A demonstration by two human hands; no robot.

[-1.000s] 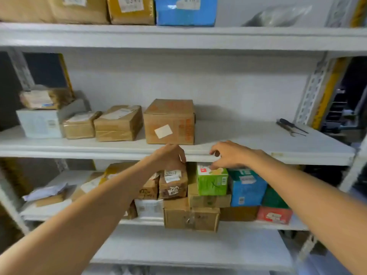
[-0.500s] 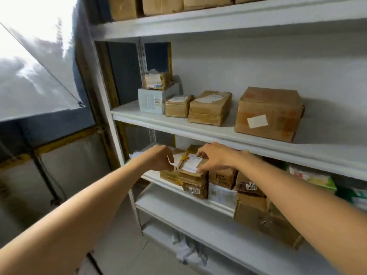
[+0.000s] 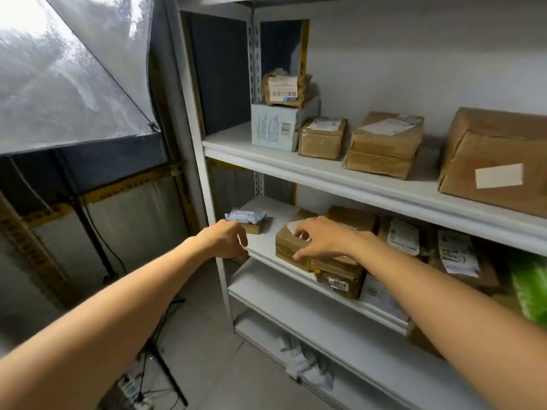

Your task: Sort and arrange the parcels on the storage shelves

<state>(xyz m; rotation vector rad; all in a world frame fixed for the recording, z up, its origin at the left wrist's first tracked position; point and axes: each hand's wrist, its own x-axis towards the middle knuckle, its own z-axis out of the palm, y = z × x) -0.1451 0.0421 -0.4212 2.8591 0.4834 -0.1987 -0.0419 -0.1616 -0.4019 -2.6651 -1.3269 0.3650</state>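
Right hand on a parcel at the middle shelf's front edge

The right hand point(image 3: 322, 238) grips the brown parcel point(image 3: 285, 247) on the middle shelf point(image 3: 263, 232), fingers curled over its top and thumb on its front. The box marked 0038 point(image 3: 339, 278) sits just beside it. The left hand point(image 3: 225, 239) is loosely curled and empty, near a blue-grey pouch point(image 3: 245, 216) on a flat box point(image 3: 252, 228).

A brown taped parcel point(image 3: 288, 247) lies flat at the front of the lower white shelf point(image 3: 264, 242).

Both arms stretch forward, left hand point(image 3: 226, 239) loosely curled (palm down), right hand point(image 3: 324, 239) gripping.
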